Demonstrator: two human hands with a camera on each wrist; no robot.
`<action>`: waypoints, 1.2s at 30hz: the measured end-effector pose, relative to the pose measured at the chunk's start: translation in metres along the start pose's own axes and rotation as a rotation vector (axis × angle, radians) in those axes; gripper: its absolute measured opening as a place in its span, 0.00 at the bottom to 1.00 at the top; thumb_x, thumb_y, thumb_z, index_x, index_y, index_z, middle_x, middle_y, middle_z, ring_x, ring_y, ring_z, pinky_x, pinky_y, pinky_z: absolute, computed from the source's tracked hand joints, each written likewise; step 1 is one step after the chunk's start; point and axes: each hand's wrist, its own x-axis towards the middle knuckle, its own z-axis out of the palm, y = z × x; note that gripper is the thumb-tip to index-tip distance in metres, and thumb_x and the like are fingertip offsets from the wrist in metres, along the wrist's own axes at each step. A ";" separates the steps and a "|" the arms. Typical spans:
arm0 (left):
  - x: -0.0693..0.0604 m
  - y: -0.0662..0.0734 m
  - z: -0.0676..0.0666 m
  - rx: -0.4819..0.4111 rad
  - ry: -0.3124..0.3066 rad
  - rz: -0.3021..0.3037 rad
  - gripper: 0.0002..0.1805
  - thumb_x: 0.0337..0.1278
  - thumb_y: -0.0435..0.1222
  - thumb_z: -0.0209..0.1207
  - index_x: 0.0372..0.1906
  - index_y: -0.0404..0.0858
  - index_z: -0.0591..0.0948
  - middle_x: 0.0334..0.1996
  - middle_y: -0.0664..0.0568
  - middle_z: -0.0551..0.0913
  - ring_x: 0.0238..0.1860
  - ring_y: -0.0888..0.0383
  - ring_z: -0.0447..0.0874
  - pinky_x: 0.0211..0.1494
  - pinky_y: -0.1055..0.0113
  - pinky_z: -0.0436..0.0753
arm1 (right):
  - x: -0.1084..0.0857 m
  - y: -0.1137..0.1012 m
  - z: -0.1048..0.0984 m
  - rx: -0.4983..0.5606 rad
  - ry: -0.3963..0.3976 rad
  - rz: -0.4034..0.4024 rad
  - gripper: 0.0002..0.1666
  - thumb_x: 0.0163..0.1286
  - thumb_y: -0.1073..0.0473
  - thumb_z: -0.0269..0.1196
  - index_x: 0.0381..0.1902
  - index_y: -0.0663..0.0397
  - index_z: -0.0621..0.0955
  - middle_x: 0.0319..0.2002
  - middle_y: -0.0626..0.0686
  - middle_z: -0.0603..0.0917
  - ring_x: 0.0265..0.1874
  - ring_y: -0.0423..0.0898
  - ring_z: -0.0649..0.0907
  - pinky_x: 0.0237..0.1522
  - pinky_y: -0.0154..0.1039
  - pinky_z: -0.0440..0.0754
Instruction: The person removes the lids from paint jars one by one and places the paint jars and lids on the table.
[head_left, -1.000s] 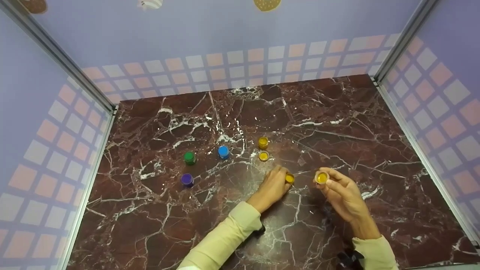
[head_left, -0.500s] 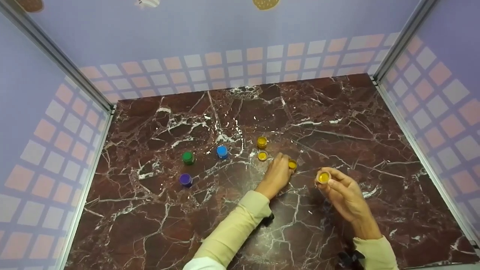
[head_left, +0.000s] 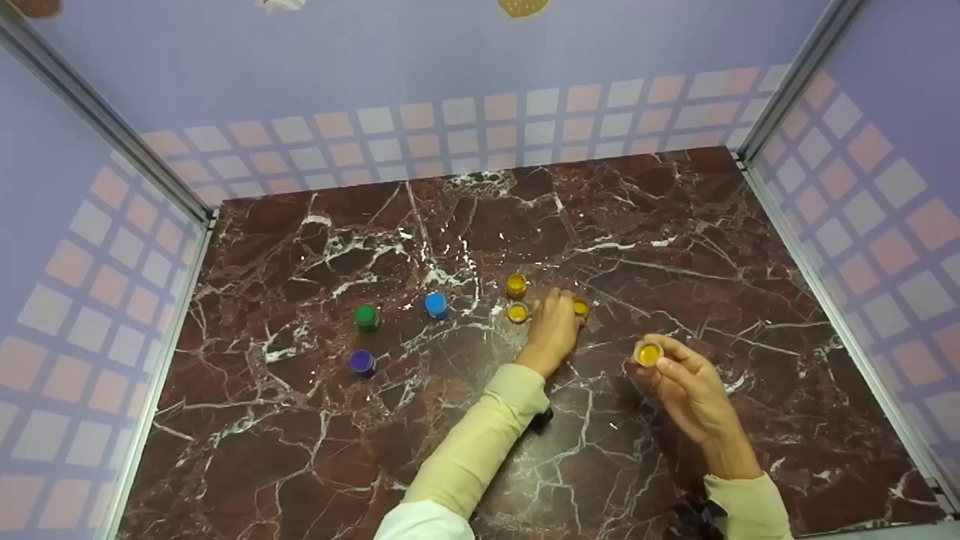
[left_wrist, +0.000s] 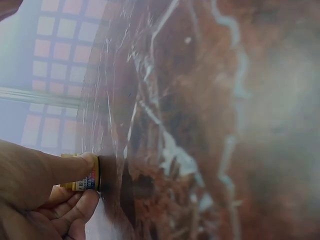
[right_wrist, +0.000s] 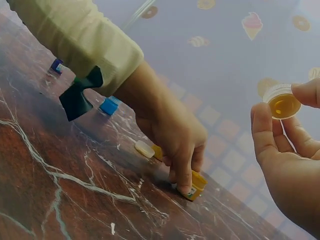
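Observation:
My left hand (head_left: 553, 330) grips a small uncapped jar of yellow paint (head_left: 580, 307) by its sides, low at the tabletop. The jar's printed label (left_wrist: 89, 181) shows between thumb and fingers in the left wrist view. My right hand (head_left: 694, 386) pinches a clear-rimmed lid (right_wrist: 282, 104) by its edge, its yellow-coated inside facing up, raised above the table to the right. Left of my left hand lie another lid (head_left: 518, 313) with yellow inside and, just behind it, a second yellow paint jar (head_left: 516, 285).
Farther left stand a blue paint jar (head_left: 436, 305), a green paint jar (head_left: 367, 318) and a purple paint jar (head_left: 361, 363), all capped. The dark red marbled table (head_left: 300, 442) is bounded by lilac panels (head_left: 450, 67) at the back and both sides.
My left hand has moved the yellow paint jar away from me, up level with the other yellow jar and lid. My right hand holds the lid in nearly the same place.

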 end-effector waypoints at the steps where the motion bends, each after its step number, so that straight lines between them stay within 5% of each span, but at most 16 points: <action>1: 0.003 0.000 0.001 -0.002 -0.002 -0.005 0.17 0.57 0.39 0.72 0.47 0.35 0.85 0.44 0.46 0.84 0.44 0.47 0.87 0.52 0.58 0.77 | 0.000 0.000 -0.001 0.008 0.000 -0.001 0.24 0.75 0.80 0.42 0.60 0.70 0.78 0.55 0.61 0.82 0.52 0.51 0.84 0.55 0.37 0.80; 14: 0.031 0.002 0.003 0.100 -0.036 -0.113 0.18 0.59 0.48 0.71 0.46 0.40 0.87 0.44 0.50 0.86 0.43 0.47 0.89 0.44 0.55 0.84 | 0.006 -0.004 -0.006 -0.012 0.018 0.005 0.25 0.76 0.79 0.40 0.59 0.67 0.79 0.53 0.61 0.83 0.50 0.50 0.84 0.53 0.37 0.81; 29: 0.043 0.007 0.006 0.083 -0.044 -0.176 0.18 0.62 0.47 0.69 0.49 0.39 0.85 0.54 0.49 0.85 0.47 0.47 0.88 0.48 0.54 0.83 | 0.011 -0.004 -0.008 -0.001 0.015 -0.001 0.23 0.76 0.79 0.41 0.59 0.70 0.78 0.53 0.62 0.82 0.51 0.52 0.83 0.55 0.38 0.80; 36: 0.047 0.008 0.010 0.073 -0.022 -0.198 0.19 0.63 0.47 0.68 0.51 0.39 0.84 0.50 0.48 0.85 0.47 0.48 0.88 0.48 0.55 0.83 | 0.013 -0.003 -0.010 0.040 -0.006 -0.005 0.24 0.77 0.79 0.40 0.60 0.71 0.77 0.53 0.63 0.82 0.52 0.53 0.83 0.55 0.38 0.80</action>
